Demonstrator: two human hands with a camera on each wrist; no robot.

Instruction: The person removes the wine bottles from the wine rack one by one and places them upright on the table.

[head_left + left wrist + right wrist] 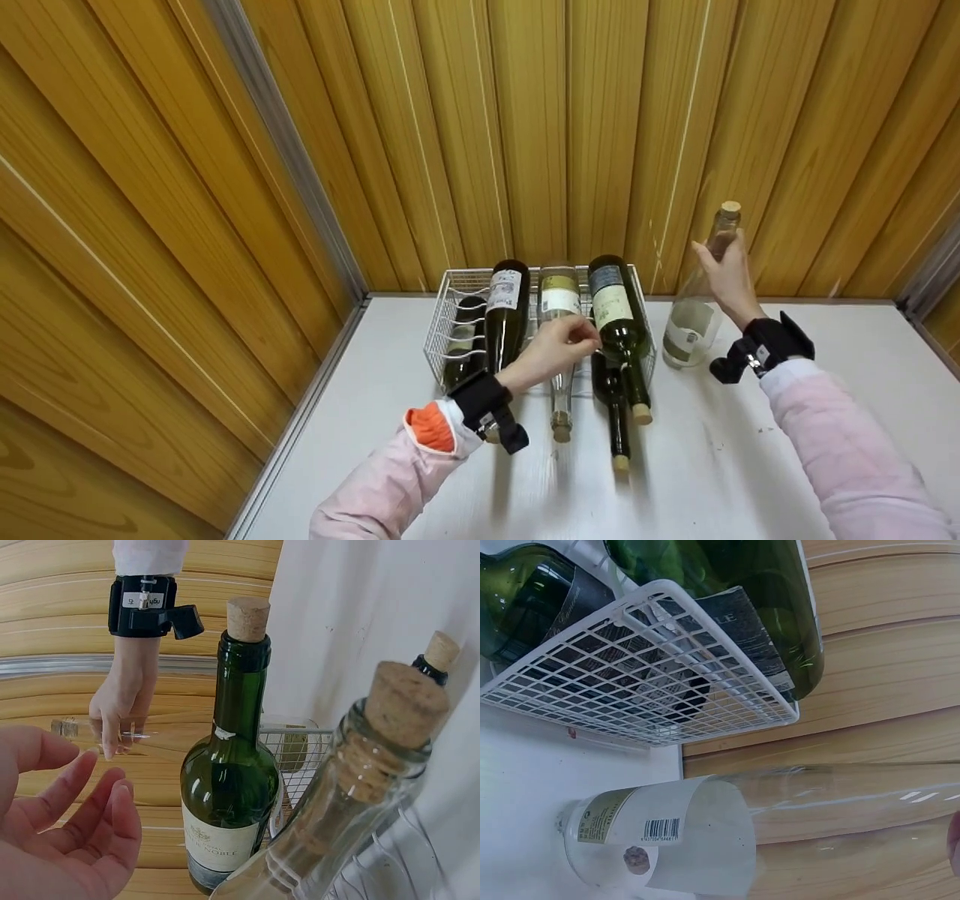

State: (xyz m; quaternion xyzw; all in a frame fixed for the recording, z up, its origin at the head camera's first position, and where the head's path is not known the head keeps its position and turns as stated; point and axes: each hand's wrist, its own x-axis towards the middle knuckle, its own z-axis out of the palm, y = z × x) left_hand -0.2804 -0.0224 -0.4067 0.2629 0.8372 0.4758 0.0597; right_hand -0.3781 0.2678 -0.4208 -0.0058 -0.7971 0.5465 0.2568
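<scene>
My right hand [726,277] grips a clear glass bottle [694,326] by its neck, just below the cork [730,206]. The bottle stands on the white table to the right of the rack, and its label and barcode [662,829] show in the right wrist view. Over the front of the white wire wine rack [435,354] hovers my left hand [555,346]. Its fingers [71,784] are loosely bent with nothing between them. Beside that hand lie a clear bottle [560,285] and a green bottle [611,300], both corked, necks toward me.
A dark bottle [510,322] lies on the rack's upper level at left, with another bottle [459,349] lower beside it. One more corked bottle [618,424] sticks out low at the right. Wood-patterned walls [525,135] stand behind and left of the table [375,360].
</scene>
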